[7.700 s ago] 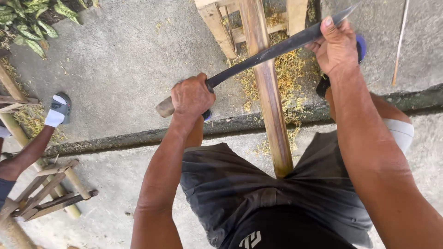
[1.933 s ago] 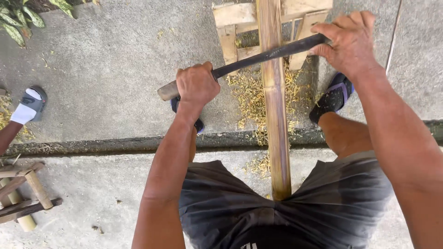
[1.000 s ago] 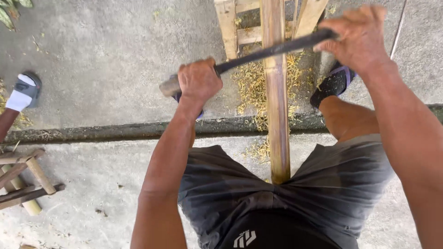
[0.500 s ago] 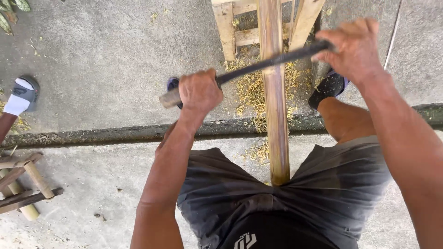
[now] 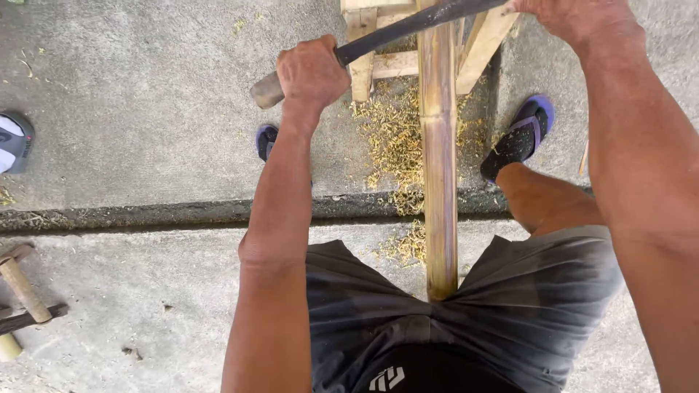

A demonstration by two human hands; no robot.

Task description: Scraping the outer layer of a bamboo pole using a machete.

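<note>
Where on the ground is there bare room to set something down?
Bare concrete lies left of the left hand, between the shoe at the left edge and the wooden stand. It is crowded under the bamboo pole: shavings, both sandals, and wooden pieces at lower left.

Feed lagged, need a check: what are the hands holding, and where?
Both hold a long dark blade: left hand on its wooden handle end, right hand at the far end.

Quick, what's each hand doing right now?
Left hand: closed around the wooden handle of the long dark blade.
Right hand: closed over the blade's far end, across the bamboo pole.
</note>
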